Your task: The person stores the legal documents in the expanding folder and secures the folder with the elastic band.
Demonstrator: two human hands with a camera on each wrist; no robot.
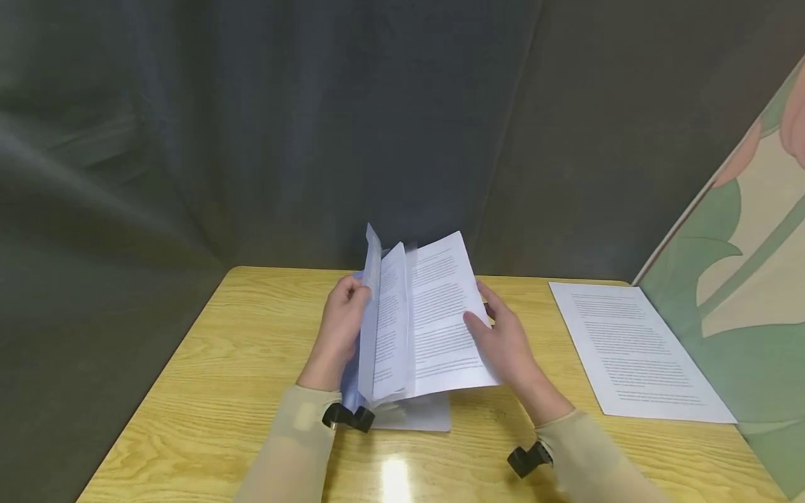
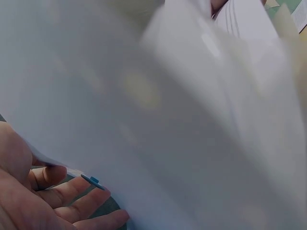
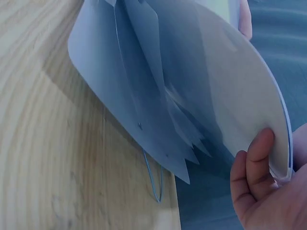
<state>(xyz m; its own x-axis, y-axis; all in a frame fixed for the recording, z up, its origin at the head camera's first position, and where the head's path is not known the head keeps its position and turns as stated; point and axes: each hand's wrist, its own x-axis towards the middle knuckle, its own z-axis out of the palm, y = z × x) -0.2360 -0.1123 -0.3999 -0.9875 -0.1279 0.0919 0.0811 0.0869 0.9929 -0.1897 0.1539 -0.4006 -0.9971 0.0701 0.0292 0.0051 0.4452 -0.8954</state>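
Ahead of me a translucent plastic document folder [image 1: 367, 335] is spread open above the table, its pockets partly fanned. My left hand [image 1: 339, 321] grips the folder's left edge, near a small blue-green fastener [image 2: 93, 181] in the left wrist view. Printed sheets [image 1: 443, 307] lean at the folder's right side, and some printed paper shows through its clear pockets. My right hand [image 1: 503, 342] pinches the sheets' right edge between thumb and fingers. A thin blue cord loop [image 3: 152, 179] hangs from the folder in the right wrist view. How far the sheets reach into a pocket is hidden.
To the right, another printed sheet [image 1: 635, 356] lies flat on the wooden table [image 1: 207, 391]. A dark curtain [image 1: 352, 126] stands behind the table. A panel with a floral pattern [image 1: 748, 279] borders the right side.
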